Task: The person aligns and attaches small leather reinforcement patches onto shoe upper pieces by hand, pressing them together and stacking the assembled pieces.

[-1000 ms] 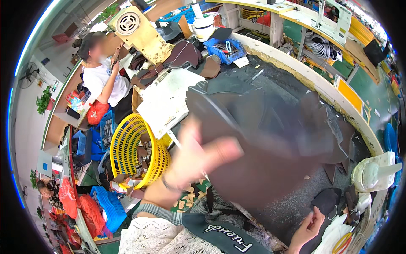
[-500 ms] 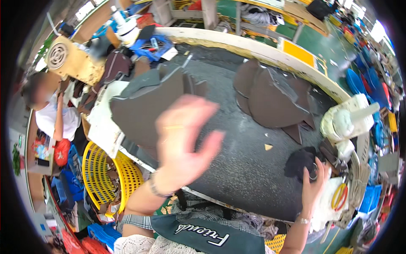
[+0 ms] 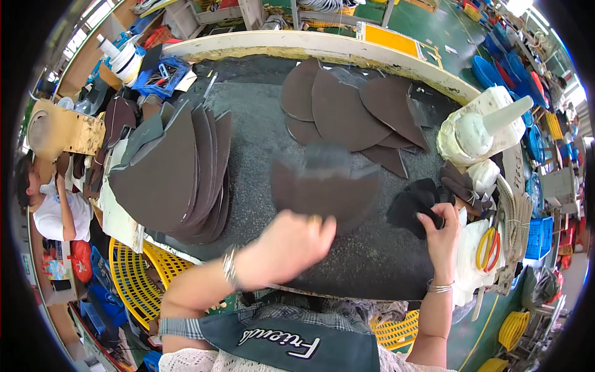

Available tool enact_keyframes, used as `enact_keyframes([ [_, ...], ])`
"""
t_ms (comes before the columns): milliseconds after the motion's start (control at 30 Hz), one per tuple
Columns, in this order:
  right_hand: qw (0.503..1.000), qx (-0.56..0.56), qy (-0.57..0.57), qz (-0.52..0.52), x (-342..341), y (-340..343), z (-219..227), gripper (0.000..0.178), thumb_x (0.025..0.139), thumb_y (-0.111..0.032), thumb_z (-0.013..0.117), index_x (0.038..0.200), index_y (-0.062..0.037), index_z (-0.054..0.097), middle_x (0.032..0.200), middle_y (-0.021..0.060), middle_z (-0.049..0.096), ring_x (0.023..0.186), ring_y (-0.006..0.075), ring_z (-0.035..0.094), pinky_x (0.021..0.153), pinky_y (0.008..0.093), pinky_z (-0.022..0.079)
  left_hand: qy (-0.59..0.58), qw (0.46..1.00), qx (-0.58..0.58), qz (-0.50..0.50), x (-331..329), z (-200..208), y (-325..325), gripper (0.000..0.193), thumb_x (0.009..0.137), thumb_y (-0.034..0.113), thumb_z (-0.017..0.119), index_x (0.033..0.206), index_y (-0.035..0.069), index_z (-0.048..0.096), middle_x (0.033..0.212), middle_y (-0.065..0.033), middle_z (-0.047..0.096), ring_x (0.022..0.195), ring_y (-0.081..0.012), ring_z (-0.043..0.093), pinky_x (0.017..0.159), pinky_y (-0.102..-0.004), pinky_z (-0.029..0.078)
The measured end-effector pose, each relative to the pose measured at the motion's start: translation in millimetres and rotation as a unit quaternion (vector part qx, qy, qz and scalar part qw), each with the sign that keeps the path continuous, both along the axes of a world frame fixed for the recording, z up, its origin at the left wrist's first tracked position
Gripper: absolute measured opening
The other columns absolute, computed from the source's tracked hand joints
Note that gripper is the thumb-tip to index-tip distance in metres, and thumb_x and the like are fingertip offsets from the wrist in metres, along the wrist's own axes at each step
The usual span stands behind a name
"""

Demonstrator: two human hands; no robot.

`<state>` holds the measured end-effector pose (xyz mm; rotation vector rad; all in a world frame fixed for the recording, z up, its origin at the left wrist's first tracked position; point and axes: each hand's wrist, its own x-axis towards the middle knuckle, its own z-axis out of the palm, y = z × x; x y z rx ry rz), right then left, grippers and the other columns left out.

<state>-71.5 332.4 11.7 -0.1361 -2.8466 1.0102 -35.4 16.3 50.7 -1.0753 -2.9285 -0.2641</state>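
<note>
Fingers of the left hand (image 3: 288, 251) grip the near edge of a blurred brown panel (image 3: 325, 195); held only there, it could flop or slip. The right hand (image 3: 443, 239), thumb and fingertips nearly meeting, pinches black cloth (image 3: 411, 208), which hard pulling might crumple. Leftward on the bench top (image 3: 365, 263) lies a fanned brown stack (image 3: 161, 177).

The brown piece (image 3: 325, 197) is wide and blurry, with a dark grey patch at its top. The black cloth (image 3: 410, 204) is bunched up and crinkly. It is to the right of the brown piece, with a gap between.
</note>
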Motion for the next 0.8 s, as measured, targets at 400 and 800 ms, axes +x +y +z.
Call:
enact_keyframes([
  [400, 0.964, -0.117, -0.048, 0.236, 37, -64, 57, 0.023, 0.08, 0.004, 0.069, 0.102, -0.0028, 0.071, 0.085, 0.012, 0.069, 0.068, 0.0192, 0.064, 0.063, 0.0307, 0.051, -0.223, 0.839, 0.448, 0.214, 76, 6, -17, 0.068, 0.079, 0.028, 0.081, 0.135, 0.003, 0.052, 0.13, -0.0168, 0.06, 0.11, -0.0241, 0.065, 0.095, -0.0344, 0.051],
  [800, 0.929, -0.19, -0.126, 0.293, 17, -151, -4, 0.021, 0.089, -0.006, 0.068, 0.104, 0.0013, 0.055, 0.069, 0.004, 0.055, 0.056, 0.011, 0.058, 0.052, 0.026, 0.047, -0.317, 0.678, 0.523, 0.408, 62, -38, -28, 0.018, 0.093, 0.002, 0.062, 0.108, -0.005, 0.056, 0.08, -0.0051, 0.06, 0.06, -0.0101, 0.063, 0.05, -0.0235, 0.055],
])
